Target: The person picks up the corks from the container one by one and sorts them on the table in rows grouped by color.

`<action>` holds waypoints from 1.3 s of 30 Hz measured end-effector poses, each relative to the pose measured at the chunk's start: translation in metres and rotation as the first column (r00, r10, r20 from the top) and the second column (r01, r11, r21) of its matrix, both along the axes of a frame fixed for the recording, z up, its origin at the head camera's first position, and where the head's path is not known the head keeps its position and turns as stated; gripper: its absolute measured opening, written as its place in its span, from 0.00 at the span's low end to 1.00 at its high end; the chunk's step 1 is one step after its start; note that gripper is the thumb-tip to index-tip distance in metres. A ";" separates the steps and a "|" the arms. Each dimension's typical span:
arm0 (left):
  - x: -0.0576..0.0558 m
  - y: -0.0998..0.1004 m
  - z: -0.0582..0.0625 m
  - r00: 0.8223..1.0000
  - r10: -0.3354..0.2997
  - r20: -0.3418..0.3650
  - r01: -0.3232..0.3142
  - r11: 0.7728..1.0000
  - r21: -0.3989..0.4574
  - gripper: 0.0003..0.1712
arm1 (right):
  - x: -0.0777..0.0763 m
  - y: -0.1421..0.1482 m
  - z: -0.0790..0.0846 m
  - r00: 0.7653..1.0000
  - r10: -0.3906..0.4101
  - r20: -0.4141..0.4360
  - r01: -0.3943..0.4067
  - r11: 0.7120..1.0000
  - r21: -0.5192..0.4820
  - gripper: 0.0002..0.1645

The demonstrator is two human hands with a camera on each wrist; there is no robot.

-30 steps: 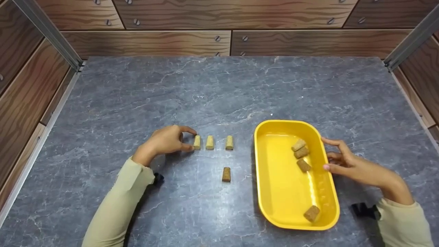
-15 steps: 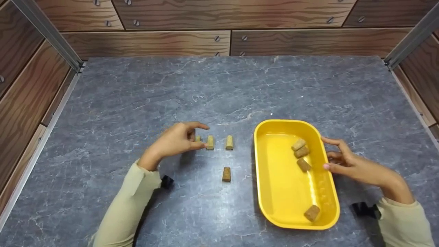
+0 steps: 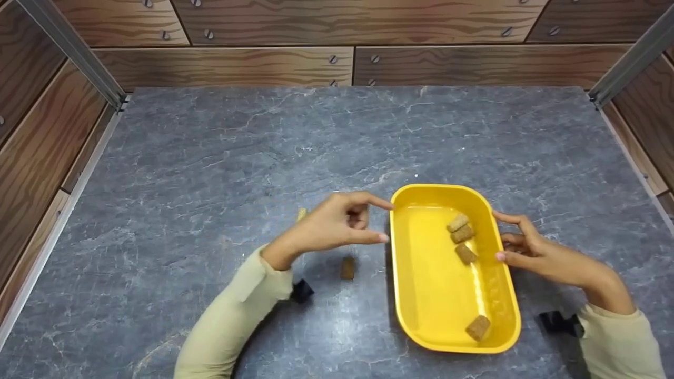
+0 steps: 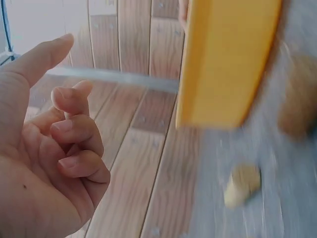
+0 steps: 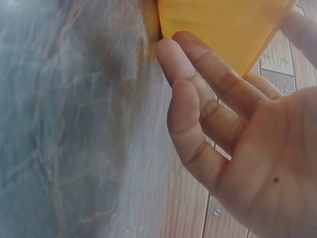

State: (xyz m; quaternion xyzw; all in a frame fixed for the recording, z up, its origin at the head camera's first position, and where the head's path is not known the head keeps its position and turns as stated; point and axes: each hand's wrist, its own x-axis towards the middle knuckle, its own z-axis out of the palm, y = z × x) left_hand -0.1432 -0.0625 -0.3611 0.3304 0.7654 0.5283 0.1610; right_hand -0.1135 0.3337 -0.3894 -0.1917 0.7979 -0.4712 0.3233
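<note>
My left hand (image 3: 337, 223) hovers beside the left rim of the yellow tray (image 3: 421, 295), thumb and index finger stretched toward it. Nothing is between its fingers; in the left wrist view the other fingers are loosely bent. Part of a pale cork (image 3: 301, 213) shows behind that hand, and a darker cork (image 3: 347, 268) lies on the table below it. Two more pale corks are hidden by the hand in the head view. On the tray's other side, the fingers and thumb of my right hand (image 3: 542, 255) touch the rim and outer wall.
Inside the tray lie a pale cork (image 3: 457, 222) and three brown ones, one of these, a brown cork (image 3: 478, 328), near the front end. Wood-patterned panels (image 3: 337, 21) enclose the grey marbled table (image 3: 263, 142) at the back and sides.
The left hand has moved right, from the leftmost pale cork across the row to the tray's left rim. The right hand and tray have stayed in place.
</note>
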 end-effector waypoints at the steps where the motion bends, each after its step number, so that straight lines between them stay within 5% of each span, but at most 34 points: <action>1: 0.001 0.006 0.002 1.000 -0.014 0.006 0.013 1.000 0.013 0.27 | 0.000 0.000 0.000 1.000 -0.005 0.004 0.005 1.000 0.007 0.40; 10: 0.017 0.062 0.011 0.990 -0.115 0.078 0.112 0.993 0.042 0.25 | 0.001 0.000 0.001 1.000 -0.019 -0.012 0.020 0.999 0.046 0.40; 18: 0.028 0.106 -0.001 0.969 -0.247 -0.014 0.241 0.955 -0.175 0.26 | 0.000 -0.002 -0.001 0.999 0.000 -0.039 0.001 1.000 0.029 0.39; 23: 0.029 0.121 -0.010 0.956 -0.285 -0.067 0.249 0.912 -0.326 0.27 | 0.000 -0.002 -0.001 1.000 -0.005 -0.023 0.006 1.000 0.028 0.39; 29: 0.029 0.131 -0.018 0.944 -0.326 -0.047 0.276 0.860 -0.430 0.26 | 0.000 -0.002 -0.001 0.999 -0.010 -0.049 0.014 0.998 0.067 0.40; 39: 0.035 0.150 -0.033 0.915 -0.404 0.008 0.318 0.708 -0.630 0.28 | 0.001 -0.002 -0.001 0.999 -0.013 -0.047 0.015 0.998 0.055 0.39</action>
